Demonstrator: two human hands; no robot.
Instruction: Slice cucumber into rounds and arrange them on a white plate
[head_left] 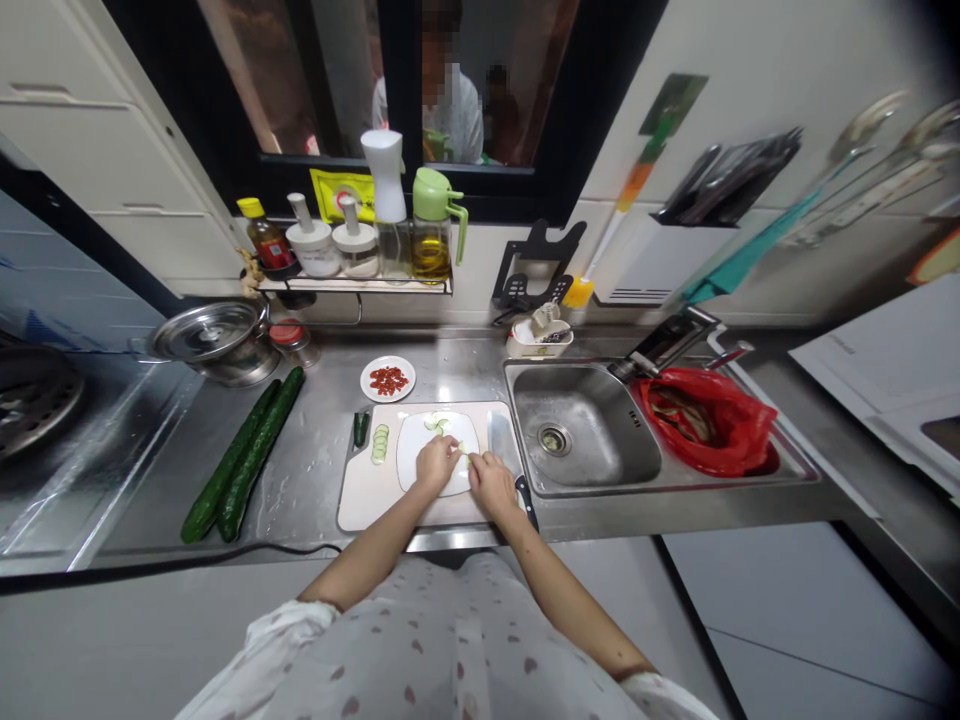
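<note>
Both hands meet over a white square plate point(410, 462) that rests on a pale cutting board point(367, 508). My left hand point(435, 465) pinches a thin cucumber slice point(462, 448) from the left. On the other side of that slice, the fingertips of my right hand point(492, 482) close on it too. A few cucumber slices point(436, 423) lie near the plate's far edge. Left of the plate, a row of overlapping slices point(380, 444) sits on the board beside dark green cucumber end pieces point(361, 430). A knife point(498, 432) lies along the board's right side, its black handle point(526, 500) by my right wrist.
Two whole cucumbers point(251, 460) lie on the counter at left, near a lidded steel pot point(217, 345) and a red-capped jar point(292, 340). Chopped red pieces fill a small white plate point(388, 368) behind the board. At right are a sink point(592, 425) and a red bag point(720, 425).
</note>
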